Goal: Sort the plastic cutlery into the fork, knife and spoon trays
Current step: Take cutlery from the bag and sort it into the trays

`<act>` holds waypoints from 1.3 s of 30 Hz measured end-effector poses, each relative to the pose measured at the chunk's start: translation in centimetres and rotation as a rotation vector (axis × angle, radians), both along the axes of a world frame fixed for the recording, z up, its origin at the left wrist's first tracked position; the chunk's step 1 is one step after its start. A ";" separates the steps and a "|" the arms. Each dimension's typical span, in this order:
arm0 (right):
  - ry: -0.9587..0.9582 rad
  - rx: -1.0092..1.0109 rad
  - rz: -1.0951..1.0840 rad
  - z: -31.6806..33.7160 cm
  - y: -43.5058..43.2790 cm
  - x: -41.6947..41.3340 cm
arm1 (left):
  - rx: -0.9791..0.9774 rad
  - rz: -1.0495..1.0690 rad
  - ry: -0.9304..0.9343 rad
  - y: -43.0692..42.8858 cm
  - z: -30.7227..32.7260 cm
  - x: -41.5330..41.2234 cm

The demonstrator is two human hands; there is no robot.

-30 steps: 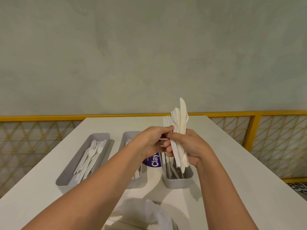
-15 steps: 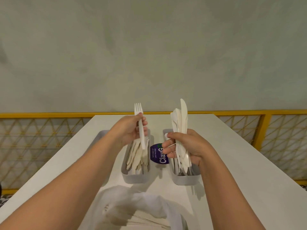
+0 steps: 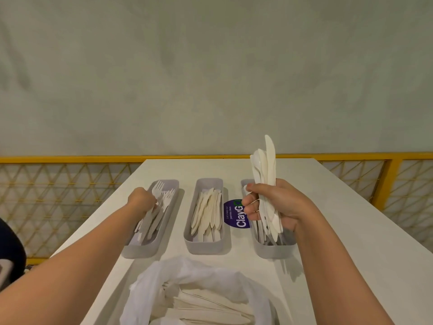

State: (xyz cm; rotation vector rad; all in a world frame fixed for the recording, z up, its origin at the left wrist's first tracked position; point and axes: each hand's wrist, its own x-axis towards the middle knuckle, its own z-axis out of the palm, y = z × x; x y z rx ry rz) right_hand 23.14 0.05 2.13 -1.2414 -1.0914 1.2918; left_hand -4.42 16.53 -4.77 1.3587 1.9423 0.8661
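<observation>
Plastic cutlery (image 3: 267,165), a mixed bundle of knives and spoons, stands upright in the right hand (image 3: 274,205), whose fingers are clamped round it above the right tray (image 3: 274,252). The left hand (image 3: 143,200) is down in the fork tray (image 3: 140,250), curled round a fork (image 3: 157,186). Knives (image 3: 206,212) lie in the middle tray (image 3: 203,247). A white bag (image 3: 150,289) of more pieces sits on the table (image 3: 351,242), nearest the person.

Two bare forearms, bare wrists, left hand (image 3: 143,200), right hand (image 3: 278,205)
</observation>
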 end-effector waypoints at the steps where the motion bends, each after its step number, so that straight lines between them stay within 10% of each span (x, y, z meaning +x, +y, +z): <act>1: 0.004 -0.002 0.005 0.0 0.0 0.0 | 0.008 -0.004 0.049 -0.6 0.3 0.3; 21: 0.021 0.018 0.021 -0.9 0.6 -0.7 | 0.448 -0.630 -0.232 -11.2 9.3 13.8; 28: -0.189 0.050 -0.090 -1.3 1.0 -1.0 | 0.664 -0.524 -0.095 -12.9 9.3 16.5; 39: -0.170 0.102 -0.083 -1.1 0.8 -1.0 | 0.307 -0.557 -0.332 -11.8 9.5 16.4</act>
